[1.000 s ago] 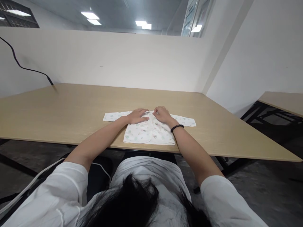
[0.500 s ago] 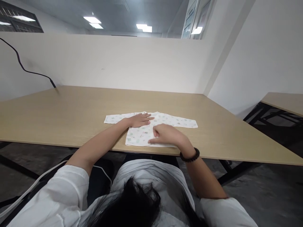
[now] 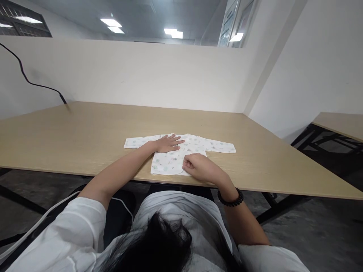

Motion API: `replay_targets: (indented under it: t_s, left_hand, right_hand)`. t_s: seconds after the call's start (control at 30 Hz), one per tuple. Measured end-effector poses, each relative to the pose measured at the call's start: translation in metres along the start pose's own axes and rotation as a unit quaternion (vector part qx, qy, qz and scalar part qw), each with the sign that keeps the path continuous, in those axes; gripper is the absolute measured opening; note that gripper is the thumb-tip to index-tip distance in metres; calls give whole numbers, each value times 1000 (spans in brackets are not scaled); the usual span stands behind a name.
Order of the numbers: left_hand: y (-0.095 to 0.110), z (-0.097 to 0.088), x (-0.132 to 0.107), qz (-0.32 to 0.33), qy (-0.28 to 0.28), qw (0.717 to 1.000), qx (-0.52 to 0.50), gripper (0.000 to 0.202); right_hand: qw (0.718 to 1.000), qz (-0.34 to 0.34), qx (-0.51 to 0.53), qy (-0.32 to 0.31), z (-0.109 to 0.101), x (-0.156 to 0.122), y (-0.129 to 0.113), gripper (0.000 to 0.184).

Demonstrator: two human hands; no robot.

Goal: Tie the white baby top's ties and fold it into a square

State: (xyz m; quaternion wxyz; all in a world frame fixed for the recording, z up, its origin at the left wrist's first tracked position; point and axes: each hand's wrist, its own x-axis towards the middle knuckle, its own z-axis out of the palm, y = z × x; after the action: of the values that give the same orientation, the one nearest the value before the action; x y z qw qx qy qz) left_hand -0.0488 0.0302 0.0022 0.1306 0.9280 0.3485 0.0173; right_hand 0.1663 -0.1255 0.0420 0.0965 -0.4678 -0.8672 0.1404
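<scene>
A small white long-sleeved baby shirt [image 3: 167,163] with a faint coloured print lies spread on the table, its sleeves out to both sides and its hem toward me. My left hand [image 3: 168,143] rests flat on its upper chest, fingers spread. Lower down, my right hand [image 3: 202,167] is closed at the edge of the shirt's front, near the hem, its fingers pinched on the cloth. That hand covers much of the shirt's lower right part.
The wooden table [image 3: 93,136] reaches back to a white partition [image 3: 153,75]. A black cable [image 3: 42,87] runs down to the table's far left corner. Another table [image 3: 340,126] stands at the right. A white cord [image 3: 39,223] passes by my left side.
My right hand has closed its thumb and fingers at the shirt's front edge, with that edge now showing beside it. My left hand stays in place.
</scene>
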Motion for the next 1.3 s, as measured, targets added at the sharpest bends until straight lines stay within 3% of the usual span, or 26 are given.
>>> replay_targets:
  t_s: [0.13, 0.23, 0.3, 0.37, 0.47, 0.6, 0.7, 0.8, 0.9, 0.97, 1.07, 1.13, 1.3]
  left_hand:
    - [4, -3, -2, 2, 12, 1000, -6, 69]
    - [-3, -12, -4, -18, 88, 996, -8, 69]
    - [-14, -20, -6, -72, 159, 985, 2, 68]
    - [-30, -29, -11, -143, 187, 972, 19, 64]
    - [-55, -38, -24, -196, 106, 975, 22, 54]
    - [-75, -45, -41, -218, 31, 975, -6, 58]
    - [-81, -50, -47, -208, -4, 978, -30, 61]
    - [-86, -57, -52, -200, -1, 978, -58, 59]
    - [-92, -62, -62, -199, 7, 974, -107, 57]
    - [-96, -65, -70, -190, -15, 966, -174, 61]
    - [-100, -68, -82, -156, -67, 947, -274, 70]
    - [-104, -68, -87, -130, -77, 941, -302, 65]
    - [-114, -66, -82, -167, -93, 953, -234, 37]
  right_hand:
    - [996, -31, 41, -69, -7, 0, 1, 5]
    - [986, -74, 90, -119, -27, 11, 15, 9]
    - [988, -75, 105, -91, -43, 28, 31, 17]
    - [996, -43, 84, 0, -55, 49, 54, 19]
    - [991, 73, 13, 107, -59, 76, 95, 26]
    - [985, 164, 1, 54, -45, 85, 140, 27]
    - [984, 168, 22, 51, -37, 80, 157, 12]
    - [981, 162, 58, 86, -36, 74, 164, 4]
    - [973, 134, 151, 115, -44, 67, 169, 9]
    - [964, 106, 216, 117, -52, 60, 173, 18]
    - [960, 62, 261, 78, -64, 51, 178, 20]
    - [966, 54, 250, 29, -69, 48, 180, 14]
    - [976, 111, 181, -53, -68, 48, 182, 19]
